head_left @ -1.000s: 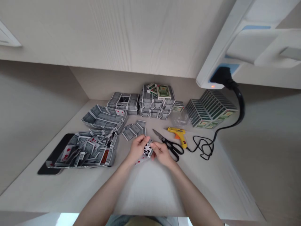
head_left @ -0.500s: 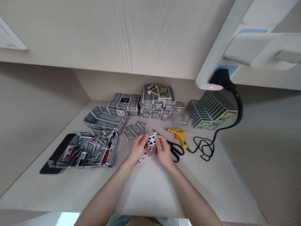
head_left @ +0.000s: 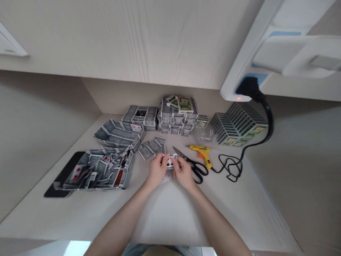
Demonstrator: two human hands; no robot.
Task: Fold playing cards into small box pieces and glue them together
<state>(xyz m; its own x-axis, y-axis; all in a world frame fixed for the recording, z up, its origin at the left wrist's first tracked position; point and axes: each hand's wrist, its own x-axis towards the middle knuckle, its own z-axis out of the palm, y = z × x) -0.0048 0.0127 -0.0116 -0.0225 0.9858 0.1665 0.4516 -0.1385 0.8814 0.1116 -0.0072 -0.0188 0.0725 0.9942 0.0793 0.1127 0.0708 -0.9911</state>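
My left hand [head_left: 157,169] and my right hand [head_left: 182,171] meet over the middle of the white desk [head_left: 165,209]. Between their pinched fingertips they hold a small playing card [head_left: 169,160] with black club pips, tilted almost edge-on. A few more cards lie under my hands, mostly hidden. Black-handled scissors [head_left: 193,166] lie just right of my right hand. A yellow glue gun [head_left: 203,153] lies behind the scissors.
A tray made of cards [head_left: 98,170], filled with loose cards, sits at the left over a black pad [head_left: 60,177]. Card trays [head_left: 118,133], card boxes [head_left: 177,115] and rows of card packs [head_left: 238,124] stand at the back. A black cable [head_left: 231,165] runs to a socket [head_left: 249,87].
The club card faced up half a second ago; it has tipped forward and lower between my fingers. Both hands have closed in over the cards on the desk.
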